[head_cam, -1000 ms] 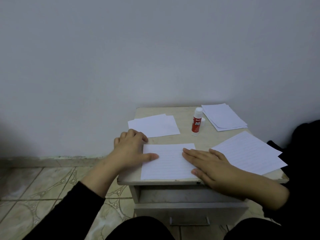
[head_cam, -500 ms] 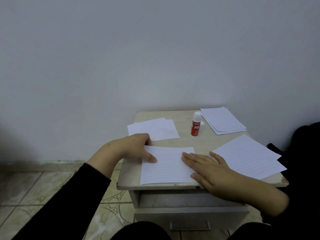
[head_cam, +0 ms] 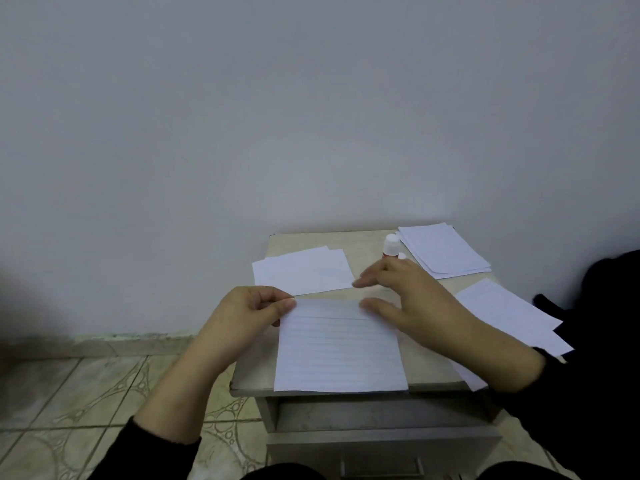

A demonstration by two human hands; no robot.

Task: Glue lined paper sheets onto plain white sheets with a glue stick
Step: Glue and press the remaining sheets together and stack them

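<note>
Lifting off the lined sheet (head_cam: 341, 351), our right hand (head_cam: 412, 299) is now hovering with fingers spread, while our left hand (head_cam: 249, 313) is pinching its far-left corner

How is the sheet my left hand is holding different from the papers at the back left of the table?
The lined sheet shows faint ruled lines; the plain sheets look blank. The left hand pinches the lined sheet's far left corner, while nothing touches the plain sheets. The lined sheet is single and reaches the table's near edge; the plain sheets are several, overlapped, jutting past its left edge. Both are white and rectangular.
</note>
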